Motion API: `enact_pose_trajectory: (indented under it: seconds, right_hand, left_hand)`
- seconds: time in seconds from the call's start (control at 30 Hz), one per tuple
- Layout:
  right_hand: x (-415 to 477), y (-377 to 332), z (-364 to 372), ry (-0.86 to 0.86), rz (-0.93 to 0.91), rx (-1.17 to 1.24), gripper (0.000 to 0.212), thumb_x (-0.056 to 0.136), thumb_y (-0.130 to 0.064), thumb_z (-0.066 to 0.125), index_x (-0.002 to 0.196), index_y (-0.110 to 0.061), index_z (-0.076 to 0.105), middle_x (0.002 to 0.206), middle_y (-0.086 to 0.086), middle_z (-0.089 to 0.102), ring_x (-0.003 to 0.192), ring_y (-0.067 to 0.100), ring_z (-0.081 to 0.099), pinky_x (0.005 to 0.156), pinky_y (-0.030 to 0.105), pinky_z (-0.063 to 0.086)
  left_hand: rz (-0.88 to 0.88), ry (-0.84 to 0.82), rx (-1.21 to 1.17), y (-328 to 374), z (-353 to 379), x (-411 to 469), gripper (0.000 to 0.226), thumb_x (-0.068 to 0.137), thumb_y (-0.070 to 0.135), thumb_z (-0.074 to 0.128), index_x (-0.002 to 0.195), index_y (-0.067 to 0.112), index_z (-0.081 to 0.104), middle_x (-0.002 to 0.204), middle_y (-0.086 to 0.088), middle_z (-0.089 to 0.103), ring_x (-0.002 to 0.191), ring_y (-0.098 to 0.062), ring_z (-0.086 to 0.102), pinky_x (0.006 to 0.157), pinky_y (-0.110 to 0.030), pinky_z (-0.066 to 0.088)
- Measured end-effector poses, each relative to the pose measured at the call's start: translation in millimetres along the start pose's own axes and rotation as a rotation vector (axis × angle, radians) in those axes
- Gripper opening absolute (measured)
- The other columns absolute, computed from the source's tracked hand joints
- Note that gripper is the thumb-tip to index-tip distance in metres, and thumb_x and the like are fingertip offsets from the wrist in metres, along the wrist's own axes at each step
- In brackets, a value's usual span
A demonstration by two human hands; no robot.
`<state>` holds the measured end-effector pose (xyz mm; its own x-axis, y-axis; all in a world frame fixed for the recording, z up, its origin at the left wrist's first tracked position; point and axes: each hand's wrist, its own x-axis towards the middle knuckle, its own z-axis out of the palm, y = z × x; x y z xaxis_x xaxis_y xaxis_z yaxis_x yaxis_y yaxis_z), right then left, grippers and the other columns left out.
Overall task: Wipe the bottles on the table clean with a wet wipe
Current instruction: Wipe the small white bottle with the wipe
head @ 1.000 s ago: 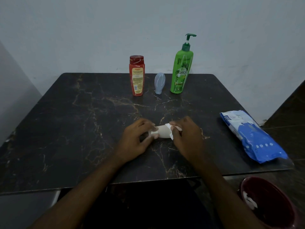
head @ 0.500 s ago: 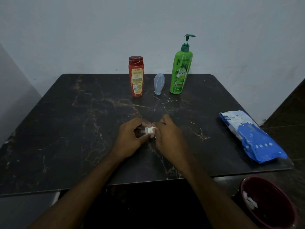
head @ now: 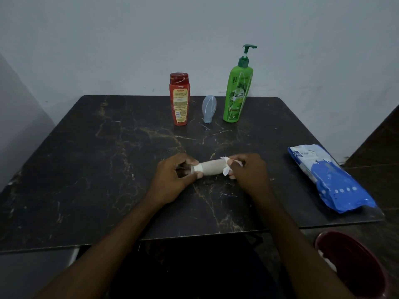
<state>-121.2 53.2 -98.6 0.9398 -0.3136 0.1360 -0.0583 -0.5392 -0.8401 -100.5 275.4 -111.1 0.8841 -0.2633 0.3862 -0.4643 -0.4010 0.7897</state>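
A small beige bottle [head: 212, 168] with a white cap lies sideways over the middle of the dark marble table [head: 108, 169]. My left hand [head: 172, 180] grips its capped end. My right hand [head: 248, 171] holds a white wet wipe [head: 226, 167] wrapped round the bottle's other end. At the back of the table stand a red bottle [head: 179, 100], a small pale blue bottle [head: 209, 108] resting on its cap, and a tall green pump bottle [head: 237, 91].
A blue and white pack of wet wipes [head: 330, 178] lies at the table's right edge. A dark red bin [head: 354, 266] with used wipes inside stands on the floor at the lower right. A wall rises right behind the table.
My right hand has slid the wipe rightwards along the bottle, from the capped end out to the far end, so most of the bottle shows again. My left hand stays on the cap.
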Motion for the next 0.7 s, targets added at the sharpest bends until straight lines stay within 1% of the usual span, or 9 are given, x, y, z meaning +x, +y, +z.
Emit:
enact_pose_trajectory:
  seconds: [0.07,0.1,0.17,0.23,0.33,0.43,0.5,0.57,0.7]
  right_hand:
    - [-4.2,-11.5,2.4,0.003,-0.045,-0.075,0.019,0.093,-0.020,0.063,0.108,-0.016,0.074,0.102,0.001,0.071,0.085,0.006,0.062,0.071,0.011,0.047]
    - [-8.4,-20.4,4.7,-0.023,-0.085,-0.133,0.021,0.095,-0.019,0.061,0.112,-0.016,0.072,0.107,0.001,0.067,0.089,0.005,0.056,0.069,0.006,0.037]
    - [-21.0,-36.9,13.1,-0.100,-0.215,-0.196,0.022,0.097,-0.017,0.057,0.115,-0.015,0.070,0.109,0.000,0.059,0.094,0.010,0.054,0.073,0.011,0.034]
    - [-31.4,-44.9,22.0,-0.142,-0.333,-0.264,0.024,0.097,-0.016,0.057,0.118,-0.016,0.068,0.112,0.001,0.056,0.096,0.015,0.057,0.081,0.020,0.042]
    - [-26.3,-43.7,18.1,-0.158,-0.318,-0.379,0.033,0.093,-0.016,0.062,0.126,-0.020,0.062,0.122,0.000,0.052,0.103,0.014,0.056,0.089,0.027,0.048]
    - [-10.9,-32.6,2.9,-0.184,-0.321,-0.556,0.037,0.092,-0.014,0.062,0.130,-0.015,0.061,0.128,0.008,0.057,0.115,0.022,0.051,0.098,0.034,0.044]
    - [-3.6,-15.2,-4.4,-0.090,-0.261,-0.426,0.028,0.093,-0.009,0.060,0.120,-0.008,0.068,0.117,0.012,0.066,0.109,0.025,0.057,0.094,0.034,0.044]
    - [-5.5,-0.5,-7.3,-0.013,-0.117,-0.250,0.021,0.092,-0.013,0.062,0.110,-0.011,0.074,0.106,0.008,0.071,0.098,0.019,0.064,0.088,0.028,0.046]
    - [-4.8,13.4,-4.5,-0.046,0.069,0.056,0.018,0.091,-0.021,0.065,0.103,-0.015,0.076,0.081,-0.001,0.075,0.067,0.012,0.071,0.072,0.036,0.061]
  left_hand:
    - [0.001,-0.004,0.020,1.7,-0.5,-0.4,0.027,0.079,0.010,0.087,0.102,0.012,0.073,0.105,0.011,0.072,0.096,-0.003,0.069,0.079,-0.014,0.055]
    - [0.002,-0.006,0.022,2.2,-0.8,-0.3,0.027,0.079,0.011,0.087,0.102,0.013,0.073,0.105,0.011,0.072,0.095,-0.003,0.069,0.078,-0.014,0.055]
    - [-0.005,-0.011,0.018,2.5,-1.2,-0.1,0.027,0.079,0.012,0.086,0.102,0.013,0.073,0.104,0.010,0.073,0.095,-0.005,0.069,0.079,-0.016,0.056]
    - [-0.018,-0.017,0.004,2.8,-0.8,-0.1,0.027,0.080,0.012,0.086,0.103,0.013,0.073,0.103,0.009,0.073,0.094,-0.006,0.070,0.081,-0.017,0.057]
    - [-0.005,-0.015,0.015,2.8,-1.2,-1.1,0.027,0.079,0.012,0.087,0.103,0.014,0.073,0.104,0.010,0.073,0.096,-0.006,0.070,0.081,-0.017,0.057]
    - [0.011,-0.007,0.037,1.5,-1.7,-1.6,0.028,0.079,0.012,0.087,0.102,0.015,0.073,0.106,0.012,0.072,0.097,-0.005,0.069,0.081,-0.017,0.056]
    - [0.019,-0.005,0.042,1.0,-1.6,-1.5,0.028,0.079,0.011,0.087,0.102,0.014,0.073,0.106,0.012,0.072,0.098,-0.003,0.068,0.080,-0.015,0.056]
    - [0.023,-0.009,0.044,0.4,-1.3,-1.2,0.027,0.079,0.011,0.086,0.103,0.013,0.073,0.106,0.014,0.071,0.097,-0.002,0.067,0.079,-0.013,0.054]
    - [0.002,-0.028,0.051,-0.4,-1.4,-0.4,0.025,0.081,0.014,0.086,0.102,0.014,0.072,0.103,0.013,0.071,0.094,-0.003,0.068,0.078,-0.015,0.055]
